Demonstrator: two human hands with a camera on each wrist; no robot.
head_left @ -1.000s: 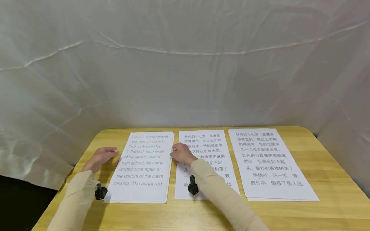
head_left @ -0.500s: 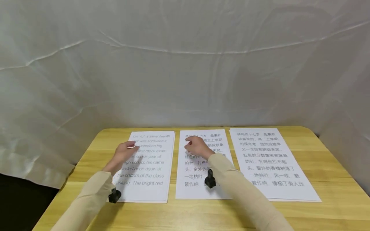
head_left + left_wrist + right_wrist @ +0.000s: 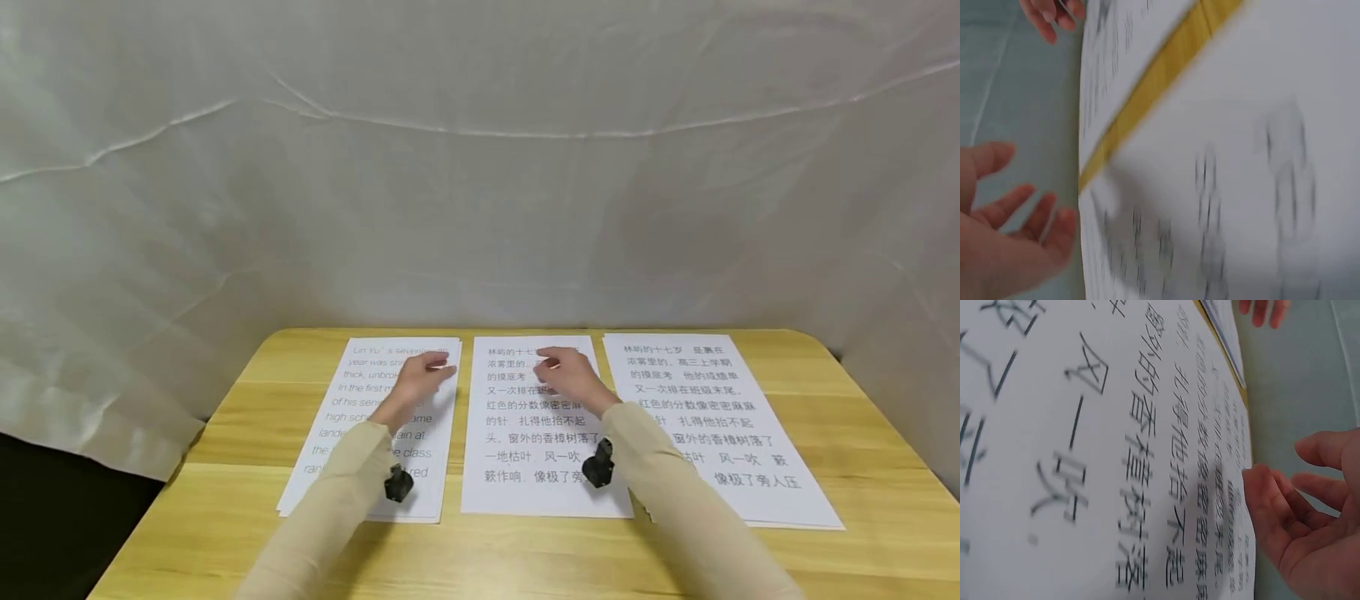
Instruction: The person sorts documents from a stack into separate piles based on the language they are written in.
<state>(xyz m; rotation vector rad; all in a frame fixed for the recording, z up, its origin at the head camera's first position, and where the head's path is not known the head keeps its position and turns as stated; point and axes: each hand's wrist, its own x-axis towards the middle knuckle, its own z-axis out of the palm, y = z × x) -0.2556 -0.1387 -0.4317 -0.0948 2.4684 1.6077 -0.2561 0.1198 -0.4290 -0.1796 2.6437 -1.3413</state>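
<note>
My left hand (image 3: 415, 385) hovers over the left stack of paper (image 3: 367, 492), printed in English, its fingers loosely bent with nothing between them. In the left wrist view the thumb and fingers (image 3: 1054, 231) stand apart over the blurred print. My right hand (image 3: 573, 377) is above the upper right part of the middle paper (image 3: 517, 496), which bears Chinese characters. Its fingers are relaxed and hold nothing in the right wrist view, where the fingertips (image 3: 1260, 478) overlap the sheet's far lines. Hands and sleeves hide some of the print.
A right stack of paper (image 3: 795, 508) with Chinese text lies beside the middle one, its sheets slightly offset. All lie on a wooden table (image 3: 517, 558). A pale cloth (image 3: 480, 208) hangs behind the table. Each wrist carries a small black camera (image 3: 399, 483).
Both hands have moved rightward: the left from beside the left stack to above it, the right from between the left and middle papers to over the middle one. The papers keep their arrangement.
</note>
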